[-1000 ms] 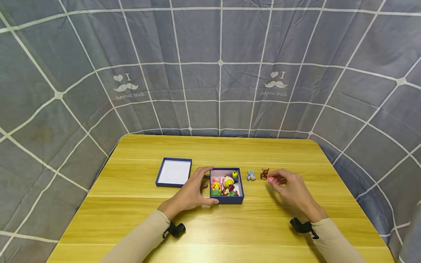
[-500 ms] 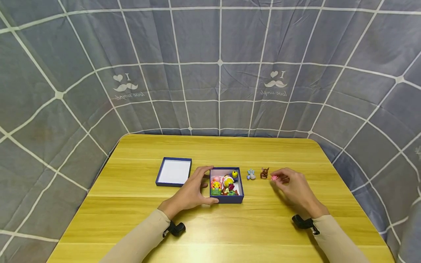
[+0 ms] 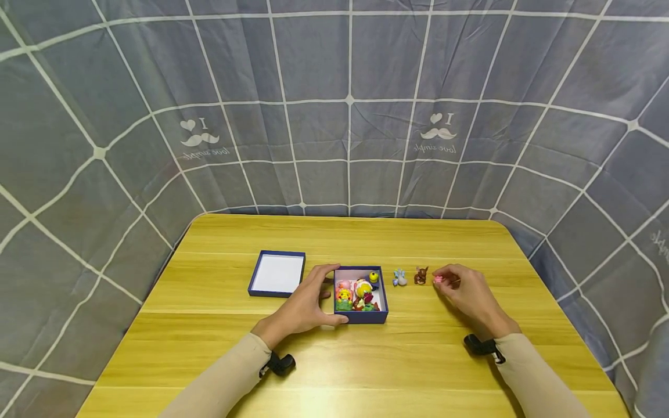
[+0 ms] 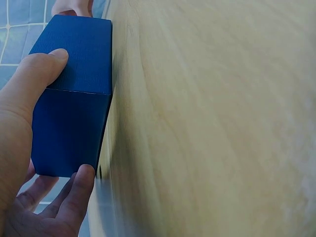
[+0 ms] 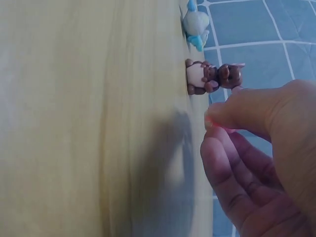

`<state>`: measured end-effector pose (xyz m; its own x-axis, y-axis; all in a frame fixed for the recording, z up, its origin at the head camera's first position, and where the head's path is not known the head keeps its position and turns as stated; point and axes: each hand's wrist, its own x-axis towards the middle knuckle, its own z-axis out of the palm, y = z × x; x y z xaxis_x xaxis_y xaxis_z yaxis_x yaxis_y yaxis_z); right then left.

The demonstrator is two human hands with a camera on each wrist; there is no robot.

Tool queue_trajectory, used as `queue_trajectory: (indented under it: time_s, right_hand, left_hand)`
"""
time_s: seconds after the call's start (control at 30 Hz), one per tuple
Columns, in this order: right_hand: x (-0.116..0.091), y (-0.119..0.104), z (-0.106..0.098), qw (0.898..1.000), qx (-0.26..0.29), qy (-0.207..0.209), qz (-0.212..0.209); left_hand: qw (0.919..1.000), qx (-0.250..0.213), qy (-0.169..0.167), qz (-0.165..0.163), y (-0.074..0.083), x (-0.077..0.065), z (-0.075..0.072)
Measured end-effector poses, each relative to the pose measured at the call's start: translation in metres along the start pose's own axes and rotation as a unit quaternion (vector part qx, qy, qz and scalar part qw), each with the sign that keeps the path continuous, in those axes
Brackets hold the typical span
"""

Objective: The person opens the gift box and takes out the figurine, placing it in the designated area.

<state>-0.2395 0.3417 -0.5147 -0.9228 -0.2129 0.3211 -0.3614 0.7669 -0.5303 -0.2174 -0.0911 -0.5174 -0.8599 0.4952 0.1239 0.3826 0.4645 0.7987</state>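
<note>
My left hand (image 3: pixel 300 307) grips the left side of a small blue box (image 3: pixel 366 317), thumb on its near wall and fingers at the far corner. Inside lie several small toy figures, among them a yellow-and-green one (image 3: pixel 344 299) and a yellow round-headed one (image 3: pixel 373 277). Between thumb and fingertips, my right hand (image 3: pixel 470 293) pinches a tiny pink toy (image 3: pixel 438 280), close over the table; the fingers cover most of it in the right wrist view. Just left of that hand stands a brown big-eared animal figurine (image 3: pixel 420 276), and beyond it a pale blue-grey figurine (image 3: pixel 399 277).
A blue-rimmed box lid (image 3: pixel 277 273) lies with its white inside up, left of the box and behind the left hand. The wooden table (image 3: pixel 340 371) reaches back to a grey checked curtain (image 3: pixel 313 133) that surrounds it on the far side and both flanks.
My right hand has shifted slightly to the right with the pink toy, widening the gap to the brown figurine. The left hand and box have stayed in place.
</note>
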Motion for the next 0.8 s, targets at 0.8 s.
queue_trajectory:
  time_s: [0.8]
  right_hand:
    - [0.009, 0.012, 0.001, 0.999, -0.014, -0.029, 0.035]
  left_hand:
    - [1.0, -0.004, -0.003, -0.004, 0.0, -0.001, 0.0]
